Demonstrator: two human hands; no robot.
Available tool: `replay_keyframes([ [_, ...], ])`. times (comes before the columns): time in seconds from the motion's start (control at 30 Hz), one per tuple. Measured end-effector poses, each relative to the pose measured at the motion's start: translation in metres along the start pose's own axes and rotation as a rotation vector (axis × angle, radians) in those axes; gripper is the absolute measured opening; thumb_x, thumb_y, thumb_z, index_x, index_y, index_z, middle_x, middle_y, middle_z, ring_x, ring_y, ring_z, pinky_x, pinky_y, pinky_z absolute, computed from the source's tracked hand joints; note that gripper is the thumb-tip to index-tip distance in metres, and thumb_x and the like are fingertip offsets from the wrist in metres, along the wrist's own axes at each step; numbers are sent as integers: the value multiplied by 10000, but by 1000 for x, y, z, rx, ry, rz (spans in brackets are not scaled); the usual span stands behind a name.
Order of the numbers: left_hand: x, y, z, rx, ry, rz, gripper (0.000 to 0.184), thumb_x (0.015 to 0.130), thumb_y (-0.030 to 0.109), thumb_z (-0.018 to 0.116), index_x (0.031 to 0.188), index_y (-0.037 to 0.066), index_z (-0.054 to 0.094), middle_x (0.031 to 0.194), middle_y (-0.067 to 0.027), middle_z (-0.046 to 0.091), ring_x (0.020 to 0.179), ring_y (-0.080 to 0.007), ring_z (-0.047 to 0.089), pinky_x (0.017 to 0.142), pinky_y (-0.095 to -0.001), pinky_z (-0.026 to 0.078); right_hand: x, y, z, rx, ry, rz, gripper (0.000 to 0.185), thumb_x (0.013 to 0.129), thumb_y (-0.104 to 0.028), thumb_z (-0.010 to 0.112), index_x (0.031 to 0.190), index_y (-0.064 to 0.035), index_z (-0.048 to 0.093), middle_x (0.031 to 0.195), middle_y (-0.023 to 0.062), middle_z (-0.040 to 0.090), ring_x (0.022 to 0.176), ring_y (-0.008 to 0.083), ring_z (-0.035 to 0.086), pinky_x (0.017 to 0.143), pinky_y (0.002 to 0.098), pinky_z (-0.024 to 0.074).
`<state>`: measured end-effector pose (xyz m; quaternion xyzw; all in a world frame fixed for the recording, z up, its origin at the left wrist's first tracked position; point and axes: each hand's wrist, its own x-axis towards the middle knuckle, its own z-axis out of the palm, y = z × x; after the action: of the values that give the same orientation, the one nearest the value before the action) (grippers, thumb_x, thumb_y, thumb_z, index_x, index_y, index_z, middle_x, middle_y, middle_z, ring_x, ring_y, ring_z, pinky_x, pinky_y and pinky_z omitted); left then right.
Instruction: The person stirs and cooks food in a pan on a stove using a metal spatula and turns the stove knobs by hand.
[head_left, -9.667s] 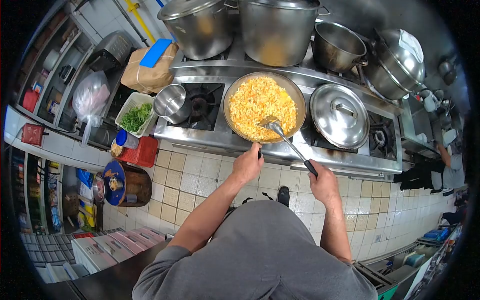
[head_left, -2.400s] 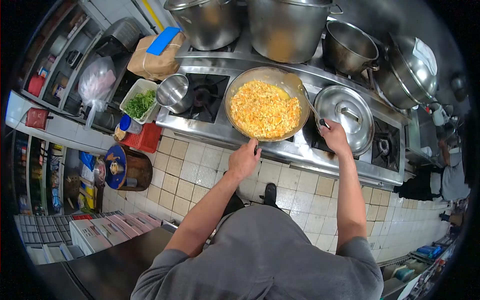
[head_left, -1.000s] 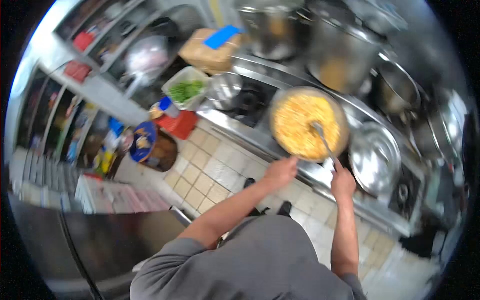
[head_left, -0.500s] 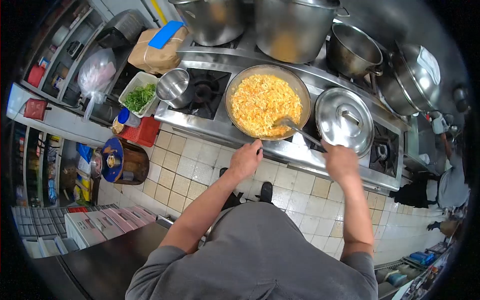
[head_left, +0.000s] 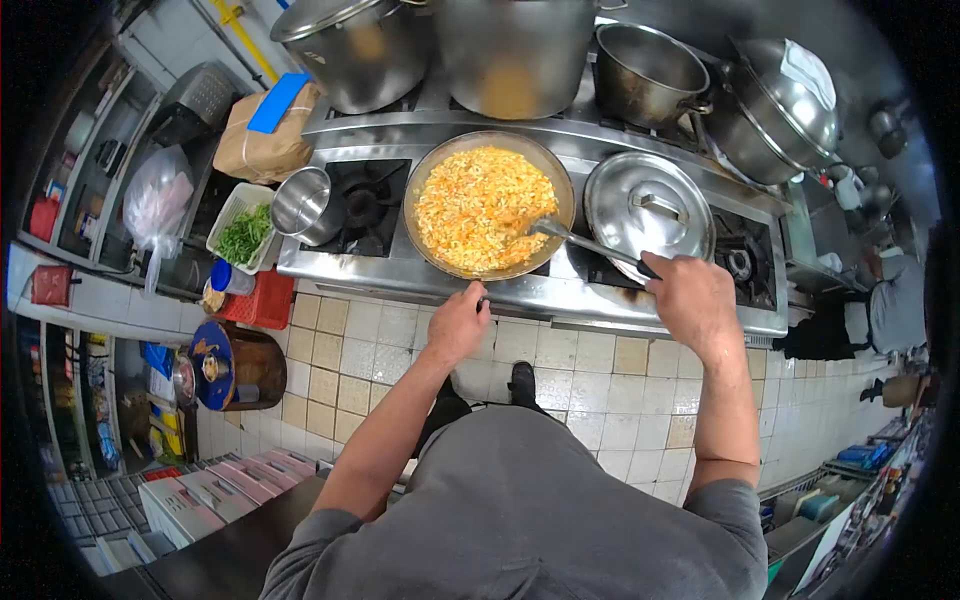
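Observation:
A wide round pan (head_left: 412,215) sits on the steel stove, filled with an orange-yellow chopped food (head_left: 480,205). At the near edge of the pan, my left hand (head_left: 459,322) is closed around its black handle. My right hand (head_left: 693,300) grips the dark end of a long metal ladle (head_left: 595,246), whose bowl rests in the food at the pan's right side. Just right of the pan lies a round steel lid (head_left: 625,205), with the ladle's shaft passing over its near left edge.
Large pots (head_left: 515,60) stand behind the pan. On the left are a small steel pot (head_left: 303,205), a basket of chopped greens (head_left: 243,238), a red crate (head_left: 268,300) and a paper-wrapped parcel (head_left: 260,148). Another person (head_left: 895,305) is at the far right.
The ladle has gone from the pan's right rim back into the food. My right hand has moved further right, and my left hand has kept hold of the handle. The view has shifted.

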<state>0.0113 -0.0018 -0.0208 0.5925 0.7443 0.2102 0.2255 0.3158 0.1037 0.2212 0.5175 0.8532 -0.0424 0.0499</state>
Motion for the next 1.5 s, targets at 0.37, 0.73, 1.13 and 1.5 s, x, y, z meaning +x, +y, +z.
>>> replay_keyframes([
  [0.37, -1, 11, -10, 24, -44, -40, 262, 1031, 238, 644, 1224, 70, 590, 1090, -220, 734, 1038, -437, 702, 886, -535, 548, 21, -9, 50, -34, -79, -5, 235, 952, -136, 651, 1165, -146, 751, 939, 146, 788, 921, 334, 786, 793, 480, 615],
  [0.73, 2, -2, 3, 15, -4, 0, 265, 1030, 258, 645, 1237, 105, 578, 1086, -219, 727, 1029, -432, 704, 871, -549, 546, 66, 0, 99, 8, 61, 18, 341, 878, -68, 648, 1188, -150, 766, 967, 166, 786, 942, 368, 773, 795, 486, 612],
  [1.13, -3, 8, -6, 46, -45, -72, 283, 1041, 287, 639, 1254, 123, 551, 1075, -215, 732, 1015, -439, 705, 857, -562, 546, 89, -46, 153, 147, 256, -179, 368, 962, -131, 630, 1303, -207, 747, 859, 137, 737, 773, 352, 749, 703, 508, 597],
  [1.5, -8, 9, -12, 30, -23, -40, 269, 1046, 301, 622, 1255, 143, 559, 1011, -220, 734, 926, -455, 720, 804, -592, 555, 47, -1, 158, 174, 7, -4, 497, 956, -211, 699, 1446, -286, 672, 1066, 143, 768, 1003, 352, 751, 847, 510, 591],
])
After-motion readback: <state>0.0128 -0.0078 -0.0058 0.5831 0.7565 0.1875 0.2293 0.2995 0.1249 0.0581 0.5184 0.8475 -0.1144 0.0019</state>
